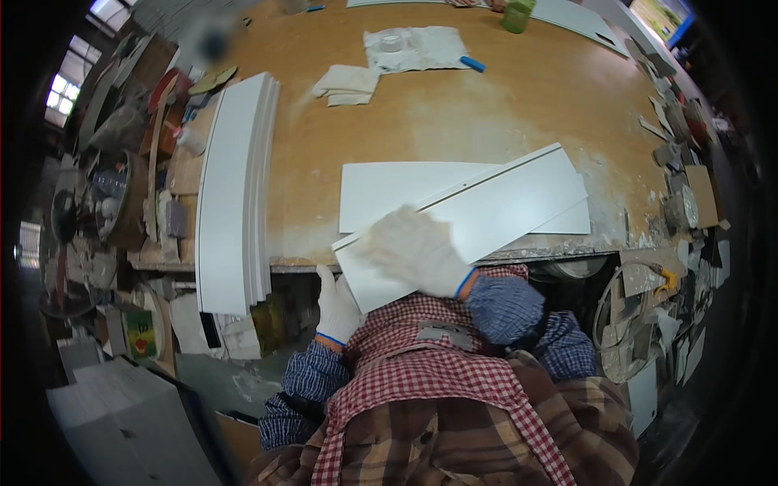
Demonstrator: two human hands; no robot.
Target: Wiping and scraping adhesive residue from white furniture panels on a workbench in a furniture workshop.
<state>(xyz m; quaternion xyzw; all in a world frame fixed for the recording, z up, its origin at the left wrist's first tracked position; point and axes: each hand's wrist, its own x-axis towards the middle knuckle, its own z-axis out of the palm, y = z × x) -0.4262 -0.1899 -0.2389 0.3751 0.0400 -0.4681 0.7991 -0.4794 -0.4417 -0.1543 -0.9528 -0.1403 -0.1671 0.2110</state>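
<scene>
Left of and below the stack of white panels [235,194], a small upright package [139,334] with a green and red label stands among the clutter, and a bright green and yellow screen [660,16] glows far to the upper right.

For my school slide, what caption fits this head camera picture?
Two gloved hands, left hand and right hand, grip a white panel at a wooden workbench.

Head-worn fisheye, looking steeply down — workbench [486,105] close, edges bending
</scene>
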